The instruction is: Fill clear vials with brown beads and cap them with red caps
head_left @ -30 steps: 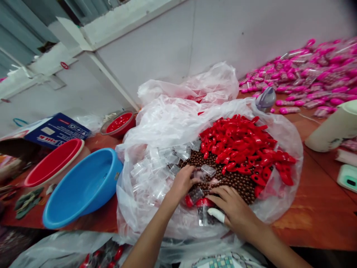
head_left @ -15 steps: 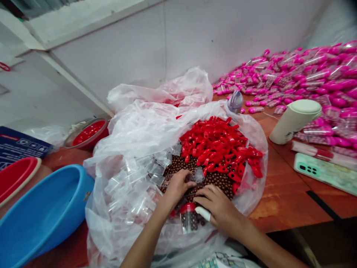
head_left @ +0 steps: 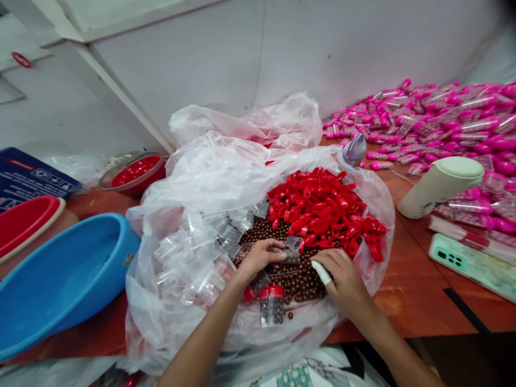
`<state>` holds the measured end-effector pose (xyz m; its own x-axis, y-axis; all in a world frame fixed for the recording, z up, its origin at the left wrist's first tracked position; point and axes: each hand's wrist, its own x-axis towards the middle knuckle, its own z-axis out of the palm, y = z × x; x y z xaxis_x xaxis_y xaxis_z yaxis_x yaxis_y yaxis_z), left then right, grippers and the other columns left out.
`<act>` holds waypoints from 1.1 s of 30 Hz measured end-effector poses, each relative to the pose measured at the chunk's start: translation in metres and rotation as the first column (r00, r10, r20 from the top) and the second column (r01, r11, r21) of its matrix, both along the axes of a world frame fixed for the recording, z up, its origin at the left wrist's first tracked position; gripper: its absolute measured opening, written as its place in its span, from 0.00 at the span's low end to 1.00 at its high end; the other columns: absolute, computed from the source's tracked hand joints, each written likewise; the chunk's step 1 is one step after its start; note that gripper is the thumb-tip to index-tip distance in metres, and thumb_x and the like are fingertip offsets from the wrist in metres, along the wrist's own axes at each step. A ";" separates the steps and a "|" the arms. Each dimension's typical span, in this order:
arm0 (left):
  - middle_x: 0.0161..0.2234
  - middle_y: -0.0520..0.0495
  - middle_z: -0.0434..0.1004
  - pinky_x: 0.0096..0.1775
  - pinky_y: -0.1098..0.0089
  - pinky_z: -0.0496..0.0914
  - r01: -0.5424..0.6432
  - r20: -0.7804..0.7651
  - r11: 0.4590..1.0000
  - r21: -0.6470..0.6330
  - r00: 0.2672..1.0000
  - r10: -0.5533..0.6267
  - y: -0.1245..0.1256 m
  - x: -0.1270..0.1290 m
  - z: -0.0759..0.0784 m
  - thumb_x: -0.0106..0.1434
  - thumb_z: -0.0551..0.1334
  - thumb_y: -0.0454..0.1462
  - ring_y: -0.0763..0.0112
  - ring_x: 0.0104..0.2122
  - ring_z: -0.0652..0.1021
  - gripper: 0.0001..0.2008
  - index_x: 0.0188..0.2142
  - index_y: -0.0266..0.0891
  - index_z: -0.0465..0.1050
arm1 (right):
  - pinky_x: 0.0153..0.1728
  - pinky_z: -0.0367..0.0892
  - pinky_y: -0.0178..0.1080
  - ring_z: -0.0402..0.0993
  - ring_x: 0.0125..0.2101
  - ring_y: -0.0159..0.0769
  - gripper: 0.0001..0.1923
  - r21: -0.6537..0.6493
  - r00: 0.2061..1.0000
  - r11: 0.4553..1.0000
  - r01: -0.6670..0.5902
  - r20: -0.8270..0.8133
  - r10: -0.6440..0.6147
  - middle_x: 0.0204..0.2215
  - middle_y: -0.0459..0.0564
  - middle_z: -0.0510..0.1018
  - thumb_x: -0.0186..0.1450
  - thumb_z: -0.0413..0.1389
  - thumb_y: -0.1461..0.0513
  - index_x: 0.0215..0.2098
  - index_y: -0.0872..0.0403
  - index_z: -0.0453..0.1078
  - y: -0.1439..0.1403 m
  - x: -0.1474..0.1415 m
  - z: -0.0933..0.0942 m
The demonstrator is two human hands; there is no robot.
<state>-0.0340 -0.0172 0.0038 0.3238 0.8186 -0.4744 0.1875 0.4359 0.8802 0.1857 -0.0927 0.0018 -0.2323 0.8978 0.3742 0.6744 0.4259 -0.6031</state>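
Note:
My left hand (head_left: 264,259) grips a small clear plastic container (head_left: 293,249) between thumb and fingers, above a heap of brown beads (head_left: 304,285). My right hand (head_left: 341,269), with a white wrap on one digit, lies loosely bent at the near edge of the red caps (head_left: 318,201). Nothing shows in its fingers, though their undersides are hidden. Just below the left hand, a bead-filled clear container with a red cap (head_left: 272,306) rests on the plastic sheet. Another dark-filled container lies partly under my left wrist. Many empty clear containers (head_left: 193,258) are piled at the left.
A white plastic bag (head_left: 209,177) surrounds the heaps. Blue (head_left: 80,269) and red (head_left: 32,220) basins stand left, with a bowl of red pieces (head_left: 135,172) behind. To the right are a pale tumbler (head_left: 439,188), a phone (head_left: 475,266) and pink-capped filled tubes (head_left: 451,123).
My right hand has moved right and away from the left hand, over to the red caps. The left hand has lifted slightly with the clear container. The camera view has shifted a little.

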 end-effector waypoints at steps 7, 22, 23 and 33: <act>0.31 0.47 0.76 0.28 0.74 0.68 -0.057 0.072 0.997 -0.048 0.996 0.061 -0.013 -0.003 0.009 0.43 0.70 0.38 0.75 0.26 0.72 0.20 0.37 0.33 0.76 | 0.42 0.65 0.45 0.67 0.42 0.41 0.21 0.000 1.000 1.000 0.026 0.016 -0.026 0.40 0.51 0.73 0.57 0.45 0.71 0.46 0.51 0.66 0.002 0.003 0.000; 0.37 0.46 0.77 0.35 0.70 0.73 -0.375 0.354 0.919 -0.118 0.849 0.392 -0.045 -0.024 0.045 0.49 0.68 0.35 0.71 0.30 0.78 0.17 0.40 0.36 0.72 | 0.41 0.61 0.47 0.63 0.39 0.43 0.13 0.051 0.944 0.960 0.277 0.170 -0.281 0.37 0.51 0.71 0.63 0.46 0.66 0.43 0.51 0.68 0.014 0.026 0.019; 0.36 0.47 0.77 0.35 0.71 0.73 -0.392 0.369 0.911 -0.129 0.833 0.411 -0.048 -0.024 0.047 0.49 0.68 0.35 0.71 0.30 0.78 0.16 0.39 0.36 0.72 | 0.41 0.61 0.47 0.63 0.39 0.43 0.13 0.061 0.940 0.963 0.264 0.209 -0.271 0.37 0.51 0.71 0.63 0.47 0.66 0.43 0.50 0.68 0.015 0.026 0.019; 0.36 0.48 0.75 0.37 0.71 0.73 -0.324 0.437 0.922 -0.212 0.813 0.386 -0.083 -0.015 0.042 0.51 0.68 0.35 0.73 0.34 0.75 0.16 0.41 0.39 0.71 | 0.38 0.59 0.45 0.61 0.41 0.45 0.22 0.098 0.815 0.987 0.131 0.557 -0.163 0.41 0.52 0.72 0.55 0.48 0.74 0.45 0.53 0.68 0.027 0.009 0.021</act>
<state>-0.0491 -0.0998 0.0463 0.2278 0.8653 -0.4466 -0.4151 0.5012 0.7593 0.1946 -0.0654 0.0226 -0.2833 0.9211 0.2671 0.9459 0.3143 -0.0806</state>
